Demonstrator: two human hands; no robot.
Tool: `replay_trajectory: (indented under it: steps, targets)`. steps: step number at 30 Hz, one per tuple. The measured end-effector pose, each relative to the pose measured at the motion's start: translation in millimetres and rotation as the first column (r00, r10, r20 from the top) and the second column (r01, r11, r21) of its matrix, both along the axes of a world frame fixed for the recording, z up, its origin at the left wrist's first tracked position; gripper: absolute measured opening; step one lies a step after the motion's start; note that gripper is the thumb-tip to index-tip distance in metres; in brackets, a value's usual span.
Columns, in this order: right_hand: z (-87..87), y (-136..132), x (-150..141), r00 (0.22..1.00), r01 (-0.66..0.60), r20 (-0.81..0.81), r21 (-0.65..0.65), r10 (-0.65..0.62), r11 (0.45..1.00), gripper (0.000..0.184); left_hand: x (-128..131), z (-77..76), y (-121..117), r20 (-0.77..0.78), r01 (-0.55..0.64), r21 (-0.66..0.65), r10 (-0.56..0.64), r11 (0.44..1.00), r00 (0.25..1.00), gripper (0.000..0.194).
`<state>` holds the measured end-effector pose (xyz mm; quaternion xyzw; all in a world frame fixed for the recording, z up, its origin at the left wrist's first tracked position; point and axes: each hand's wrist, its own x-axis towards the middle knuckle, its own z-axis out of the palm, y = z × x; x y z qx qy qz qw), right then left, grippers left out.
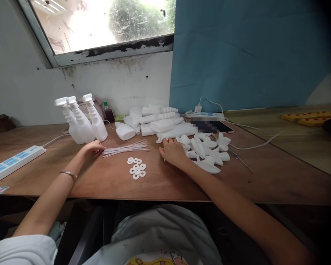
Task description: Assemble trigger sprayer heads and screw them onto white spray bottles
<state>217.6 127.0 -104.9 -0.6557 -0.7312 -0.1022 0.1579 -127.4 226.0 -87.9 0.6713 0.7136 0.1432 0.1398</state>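
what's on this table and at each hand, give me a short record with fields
left hand: fingers at the left end of the thin white tubes
right hand: at the left edge of the white sprayer parts; grip unclear
between hands: flat white ring washers, nearer the person than the tubes
upright: three white spray bottles, heads on
lying at back: loose white bottles
left end: power strip

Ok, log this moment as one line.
left hand: at tubes' left ends | right hand: at spray heads | rings: loose, between hands | sprayers: three, upright | bottles: lying, behind
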Motion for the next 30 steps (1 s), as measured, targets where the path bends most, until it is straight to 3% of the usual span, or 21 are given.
replay_trajectory:
  steps: [3,5,8,10,12,13,14,17,19,25,30]
  targets:
    - [-2.0,-0.6,0.6,0.996,-0.081,-0.034,-0.102,0.078,0.992,0.036,2.8,26.4,-6.6,-0.007,0.086,-0.206,-0.09,0.975,0.996,0.03]
    - [-3.3,-0.3,1.6,0.989,-0.138,-0.064,-0.126,0.131,0.982,0.041,10.8,44.8,-7.8,-0.002,0.104,-0.238,-0.107,0.966,0.994,0.027]
    - [-3.6,0.2,2.8,0.982,-0.18,-0.079,-0.139,0.171,0.974,0.041,36.3,65.1,-14.4,-0.024,0.121,-0.075,-0.123,0.99,0.992,0.025]
    - [-2.7,0.1,2.8,0.98,-0.19,-0.079,-0.137,0.181,0.972,0.041,60.8,68.1,-23.6,-0.049,0.299,0.013,-0.298,0.954,0.953,0.027]
    - [-2.0,-0.2,1.9,0.977,-0.208,-0.083,-0.13,0.198,0.97,0.039,85.0,61.2,-32.6,-0.086,0.457,-0.188,-0.478,0.87,0.874,0.034]
    - [-1.9,-0.4,1.1,0.974,-0.218,-0.085,-0.124,0.209,0.968,0.037,94.6,54.8,-35.6,-0.143,0.455,-0.272,-0.503,0.848,0.852,0.037]
    - [-2.2,-0.6,0.3,0.972,-0.23,-0.087,-0.119,0.221,0.966,0.035,101.6,47.3,-37.2,-0.21,0.408,-0.287,-0.472,0.867,0.856,0.042]
    - [-5.1,-0.4,-2.4,0.954,-0.288,-0.12,-0.097,0.276,0.953,0.03,106.7,25.1,-33.4,-0.299,0.307,-0.223,-0.364,0.925,0.882,0.061]
    - [-7.7,-0.1,-4.0,0.935,-0.332,-0.161,-0.075,0.317,0.94,0.03,101.4,14.3,-27.0,-0.286,0.297,-0.207,-0.348,0.932,0.893,0.066]
    - [-9.7,-1.7,-7.1,0.888,-0.413,-0.241,-0.043,0.391,0.91,0.026,92.1,-2.8,-15.4,-0.136,0.464,-0.16,-0.485,0.871,0.864,0.052]
    - [-7.6,-4.2,-7.9,0.874,-0.448,-0.23,-0.04,0.428,0.893,0.026,92.2,-5.2,-14.2,-0.074,0.519,-0.084,-0.525,0.85,0.848,0.045]
